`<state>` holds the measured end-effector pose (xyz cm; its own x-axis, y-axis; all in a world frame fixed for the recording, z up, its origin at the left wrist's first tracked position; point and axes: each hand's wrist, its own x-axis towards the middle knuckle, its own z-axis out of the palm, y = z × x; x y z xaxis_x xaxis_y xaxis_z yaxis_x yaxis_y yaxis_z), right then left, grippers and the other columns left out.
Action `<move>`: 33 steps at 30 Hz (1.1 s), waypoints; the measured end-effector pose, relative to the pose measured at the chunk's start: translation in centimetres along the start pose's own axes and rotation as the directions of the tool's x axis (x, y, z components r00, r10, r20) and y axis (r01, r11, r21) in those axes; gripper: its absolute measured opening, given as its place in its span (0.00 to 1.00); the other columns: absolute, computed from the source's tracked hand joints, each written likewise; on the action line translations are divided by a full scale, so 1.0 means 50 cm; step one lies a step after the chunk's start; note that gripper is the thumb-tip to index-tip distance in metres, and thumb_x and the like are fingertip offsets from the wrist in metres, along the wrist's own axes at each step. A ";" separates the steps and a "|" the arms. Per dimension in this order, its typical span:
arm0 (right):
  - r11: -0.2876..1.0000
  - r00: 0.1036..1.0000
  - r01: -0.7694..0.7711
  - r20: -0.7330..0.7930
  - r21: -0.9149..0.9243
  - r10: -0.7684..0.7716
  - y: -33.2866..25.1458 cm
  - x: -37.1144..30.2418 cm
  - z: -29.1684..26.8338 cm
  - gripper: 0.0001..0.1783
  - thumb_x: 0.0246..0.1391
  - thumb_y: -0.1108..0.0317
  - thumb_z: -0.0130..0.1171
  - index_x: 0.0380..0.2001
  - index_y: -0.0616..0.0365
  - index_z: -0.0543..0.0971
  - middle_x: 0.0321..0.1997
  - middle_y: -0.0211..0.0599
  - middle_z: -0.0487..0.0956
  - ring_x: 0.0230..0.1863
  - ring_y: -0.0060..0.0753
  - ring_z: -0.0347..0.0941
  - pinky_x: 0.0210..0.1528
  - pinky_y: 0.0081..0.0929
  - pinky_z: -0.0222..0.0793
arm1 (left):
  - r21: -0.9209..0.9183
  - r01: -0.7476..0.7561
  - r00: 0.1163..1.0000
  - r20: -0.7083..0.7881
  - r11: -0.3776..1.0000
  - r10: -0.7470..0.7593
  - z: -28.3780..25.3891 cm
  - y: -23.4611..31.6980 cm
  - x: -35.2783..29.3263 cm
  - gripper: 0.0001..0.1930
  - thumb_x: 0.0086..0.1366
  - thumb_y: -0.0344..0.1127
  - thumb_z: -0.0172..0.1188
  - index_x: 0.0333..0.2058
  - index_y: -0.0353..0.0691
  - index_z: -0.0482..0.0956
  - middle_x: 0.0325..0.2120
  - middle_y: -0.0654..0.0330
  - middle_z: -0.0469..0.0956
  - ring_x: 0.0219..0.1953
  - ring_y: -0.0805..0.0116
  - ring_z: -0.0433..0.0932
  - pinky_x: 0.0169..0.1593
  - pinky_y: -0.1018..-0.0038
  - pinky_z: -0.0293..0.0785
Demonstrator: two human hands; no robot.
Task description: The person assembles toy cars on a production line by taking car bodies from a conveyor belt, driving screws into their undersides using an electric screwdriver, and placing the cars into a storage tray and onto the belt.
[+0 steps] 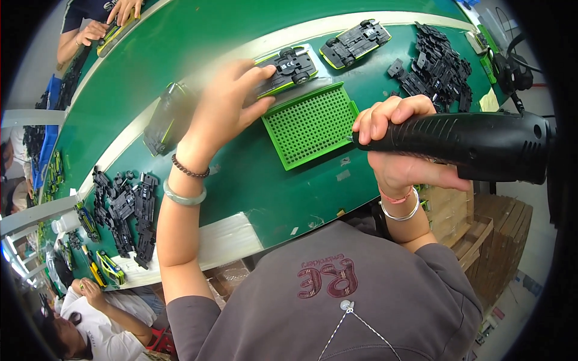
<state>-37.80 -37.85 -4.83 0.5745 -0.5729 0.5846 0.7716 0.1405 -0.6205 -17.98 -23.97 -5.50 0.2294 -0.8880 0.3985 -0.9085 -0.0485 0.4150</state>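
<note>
My left hand (pixel 232 99) grips the near end of an upside-down toy car (pixel 288 69), its thumb low on the side and a finger across the black chassis. My right hand (pixel 397 144) is wrapped round a black electric screwdriver (pixel 463 144). The screwdriver's tip points left, over the right edge of a green perforated tray (pixel 310 125) with rows of small dark dots. Behind the tray, a second toy car (pixel 355 43) lies wheels up, apart from both hands. Left of my left hand, a blurred dark car with green trim (pixel 168 119) rests on the table.
Black plastic chassis parts lie in a heap (pixel 436 66) at the back right and another pile (pixel 126 210) at the left. A pale curved strip (pixel 129 129) crosses the green table. Co-workers sit at the far left and lower left. Cardboard (pixel 500 234) stands at the right.
</note>
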 end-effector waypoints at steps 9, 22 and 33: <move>0.996 0.997 -0.079 -0.017 -0.043 0.078 0.024 -0.020 -0.003 0.63 0.10 0.09 0.29 0.32 0.62 0.64 0.19 0.38 0.70 0.19 0.29 0.67 0.21 0.24 0.68 | -0.005 0.015 1.000 0.002 1.000 -0.015 0.002 -0.001 -0.002 0.22 0.49 0.33 0.65 0.45 0.43 0.75 0.43 0.51 0.71 0.44 0.53 0.72 0.46 0.67 0.71; 0.977 0.991 -0.117 -0.078 -0.177 0.105 0.036 -0.033 0.001 0.60 0.17 0.11 0.32 0.32 0.64 0.65 0.20 0.35 0.68 0.19 0.28 0.68 0.21 0.22 0.67 | 0.005 0.002 1.000 0.006 1.000 -0.002 0.003 -0.003 -0.006 0.21 0.50 0.34 0.65 0.45 0.42 0.75 0.42 0.52 0.72 0.44 0.54 0.72 0.45 0.66 0.71; 0.945 0.980 -0.197 -0.088 -0.260 0.180 0.035 -0.023 0.006 0.60 0.17 0.10 0.28 0.30 0.61 0.65 0.18 0.37 0.69 0.17 0.30 0.66 0.22 0.25 0.68 | -0.011 0.029 0.998 0.052 1.000 -0.029 -0.007 0.005 0.002 0.23 0.50 0.33 0.64 0.48 0.45 0.73 0.42 0.51 0.71 0.44 0.53 0.71 0.47 0.66 0.70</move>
<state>-37.07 -36.71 -6.44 0.6774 -0.6072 0.4153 0.5454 0.0358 -0.8374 -18.09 -23.93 -5.08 0.2368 -0.9088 0.3435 -0.8976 -0.0694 0.4353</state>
